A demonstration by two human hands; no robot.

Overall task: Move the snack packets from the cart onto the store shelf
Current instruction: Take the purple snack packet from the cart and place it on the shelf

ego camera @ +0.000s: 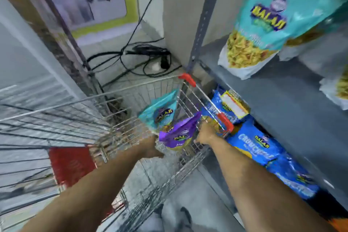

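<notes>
Both my arms reach down into the wire cart (98, 118). A purple snack packet (179, 133) sits between my hands in the cart's far corner. My left hand (150, 147) touches its left edge and my right hand (204, 134) is at its right edge; motion blur hides the fingers. Behind it a teal snack packet (160, 112) leans against the cart's wire wall. On the grey store shelf (278, 96) to the right stands a large teal packet (263, 22) of yellow snacks.
Blue packets (261, 149) fill the lower shelf beside the cart. Red corner guards (188, 79) mark the cart's rim, and a red flap (71, 164) hangs at its near end. Black cables (143, 58) lie coiled on the floor beyond. A metal shelf post (203, 20) rises close by.
</notes>
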